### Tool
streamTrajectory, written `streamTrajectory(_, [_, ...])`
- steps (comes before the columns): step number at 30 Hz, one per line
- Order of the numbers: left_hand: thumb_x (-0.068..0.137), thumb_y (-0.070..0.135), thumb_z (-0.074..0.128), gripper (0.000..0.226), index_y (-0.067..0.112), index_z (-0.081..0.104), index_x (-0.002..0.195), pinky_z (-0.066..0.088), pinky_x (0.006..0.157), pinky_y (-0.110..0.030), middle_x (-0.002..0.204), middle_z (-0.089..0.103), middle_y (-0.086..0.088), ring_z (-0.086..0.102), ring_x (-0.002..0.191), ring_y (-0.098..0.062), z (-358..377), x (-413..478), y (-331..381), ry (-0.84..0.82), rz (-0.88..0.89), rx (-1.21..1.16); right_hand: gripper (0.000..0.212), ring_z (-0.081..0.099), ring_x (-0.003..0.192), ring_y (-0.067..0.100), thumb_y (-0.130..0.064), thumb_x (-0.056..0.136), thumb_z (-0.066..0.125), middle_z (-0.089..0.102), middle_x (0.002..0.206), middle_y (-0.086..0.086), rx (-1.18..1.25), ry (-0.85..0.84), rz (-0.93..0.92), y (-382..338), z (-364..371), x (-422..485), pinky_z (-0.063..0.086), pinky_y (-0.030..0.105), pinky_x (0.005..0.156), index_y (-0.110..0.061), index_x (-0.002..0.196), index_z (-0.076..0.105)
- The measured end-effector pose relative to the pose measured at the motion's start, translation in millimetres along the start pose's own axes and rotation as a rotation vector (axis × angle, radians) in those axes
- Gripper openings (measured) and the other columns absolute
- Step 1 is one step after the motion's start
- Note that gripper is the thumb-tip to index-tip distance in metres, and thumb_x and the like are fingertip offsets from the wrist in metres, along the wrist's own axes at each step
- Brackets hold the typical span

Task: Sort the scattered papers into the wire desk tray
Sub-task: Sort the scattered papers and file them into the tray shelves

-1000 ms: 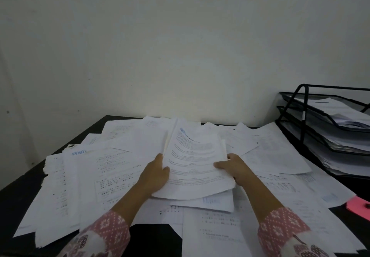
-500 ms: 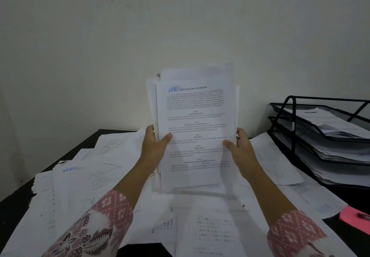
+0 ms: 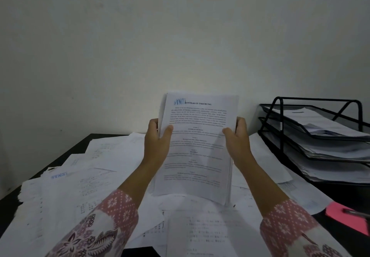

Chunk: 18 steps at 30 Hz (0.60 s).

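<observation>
A thin stack of white printed sheets headed "KONTRAK OUTSOURCING" (image 3: 197, 146) stands upright above the middle of the black desk (image 3: 66, 154), the left hand (image 3: 158, 143) pinching its left edge and the right hand (image 3: 237, 142) its right edge, thumbs on the front page and fingers behind. The black three-tier wire desk tray (image 3: 312, 136) sits at the far right against the wall, each tier already holding paper. The stack's edges look uneven at the upper left, so a loose inner sheet could slide out during the carry to the right. The bottom hangs close over the scattered white papers (image 3: 84, 186) lying across the desk, and may drag some along. The tray's tiers leave narrow gaps, so the leading edge could catch on the wire rim and buckle. A pink sticky pad (image 3: 344, 216) with a pen lies at the near right, apart from the tray
</observation>
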State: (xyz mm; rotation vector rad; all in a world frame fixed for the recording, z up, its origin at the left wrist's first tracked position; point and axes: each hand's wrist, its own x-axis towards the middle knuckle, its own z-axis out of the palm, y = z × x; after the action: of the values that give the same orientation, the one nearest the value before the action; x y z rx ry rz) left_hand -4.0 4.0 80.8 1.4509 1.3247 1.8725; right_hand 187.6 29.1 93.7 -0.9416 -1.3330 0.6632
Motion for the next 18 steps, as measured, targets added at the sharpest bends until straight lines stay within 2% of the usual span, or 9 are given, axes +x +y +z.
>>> streamTrajectory(5, [0.096, 0.025, 0.05, 0.02, 0.016, 0.04, 0.11, 0.049, 0.057, -0.016, 0.098, 0.056, 0.007, 0.06, 0.083, -0.007, 1, -2, -6, -0.017, -0.049, 0.005, 0.025, 0.052, 0.082, 0.002, -0.001, 0.093, 0.043, 0.05, 0.096, -0.013, 0.005, -0.023, 0.015, -2, -2, -2, 0.044, 0.018, 0.064, -0.015, 0.111, 0.034])
streamTrajectory(8, [0.099, 0.026, 0.044, 0.016, 0.017, 0.04, 0.111, 0.054, 0.064, -0.025, 0.103, 0.058, 0.0, 0.062, 0.089, -0.017, 3, -4, -10, -0.048, -0.075, 0.017, 0.013, 0.052, 0.081, 0.009, -0.002, 0.092, 0.044, 0.052, 0.092, -0.008, 0.002, -0.045, 0.05, 4, -3, -4, 0.044, 0.018, 0.063, -0.009, 0.103, 0.039])
streamTrajectory(12, [0.101, 0.024, 0.039, 0.01, 0.018, 0.039, 0.109, 0.053, 0.07, -0.029, 0.098, 0.057, 0.003, 0.06, 0.088, -0.016, 9, -5, -3, -0.063, -0.062, 0.021, 0.018, 0.049, 0.079, 0.0, -0.004, 0.094, 0.044, 0.05, 0.094, -0.009, 0.01, -0.047, 0.077, 2, -6, -5, 0.041, 0.015, 0.061, -0.01, 0.108, 0.034])
streamTrajectory(15, [0.101, 0.021, 0.039, 0.009, 0.017, 0.041, 0.109, 0.052, 0.07, -0.025, 0.096, 0.057, 0.007, 0.059, 0.086, -0.01, 16, -6, 6, -0.046, -0.041, -0.038, 0.022, 0.053, 0.08, 0.003, -0.003, 0.093, 0.045, 0.053, 0.095, -0.011, 0.009, 0.026, 0.028, -7, -17, -2, 0.044, 0.017, 0.063, -0.011, 0.112, 0.037])
streamTrajectory(18, [0.1, 0.018, 0.04, 0.008, 0.016, 0.042, 0.108, 0.047, 0.064, -0.017, 0.094, 0.056, 0.012, 0.056, 0.083, -0.003, 28, -8, 16, -0.046, -0.05, -0.092, 0.019, 0.056, 0.083, 0.01, -0.005, 0.091, 0.047, 0.058, 0.097, -0.004, 0.008, 0.053, 0.008, -18, -37, 4, 0.049, 0.021, 0.068, -0.011, 0.108, 0.044])
